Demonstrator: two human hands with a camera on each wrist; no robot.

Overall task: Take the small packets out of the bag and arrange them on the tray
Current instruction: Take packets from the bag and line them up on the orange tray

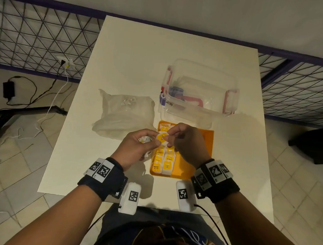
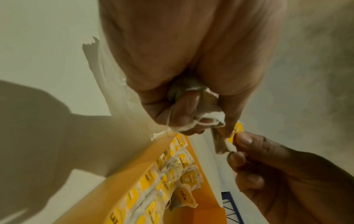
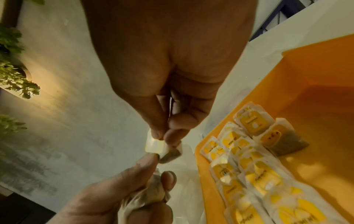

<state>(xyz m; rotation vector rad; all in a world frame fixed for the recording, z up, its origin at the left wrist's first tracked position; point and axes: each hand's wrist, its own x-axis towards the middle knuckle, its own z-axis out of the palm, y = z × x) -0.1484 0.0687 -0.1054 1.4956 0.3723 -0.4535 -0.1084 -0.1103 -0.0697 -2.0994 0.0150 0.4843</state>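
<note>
Above the near-left part of the orange tray (image 1: 204, 142), the left hand (image 1: 137, 149) clutches a bunch of packets (image 2: 208, 116) while the right hand (image 1: 187, 141) pinches one yellow packet (image 1: 162, 138) between them — rows lie directly below, bare tray rightward; the bag (image 1: 124, 112) lies beyond-left.

I count approx 10 packets (image 1: 162, 160) in 2 columns on 1 orange tray (image 1: 201, 151), lower centre of head view; exact no. unclear, hands cover some. 1 packet (image 1: 162, 138) held above. 1 plastic bag (image 1: 124, 112) centre-left, 1 clear container (image 1: 204, 87) upper right.
</note>
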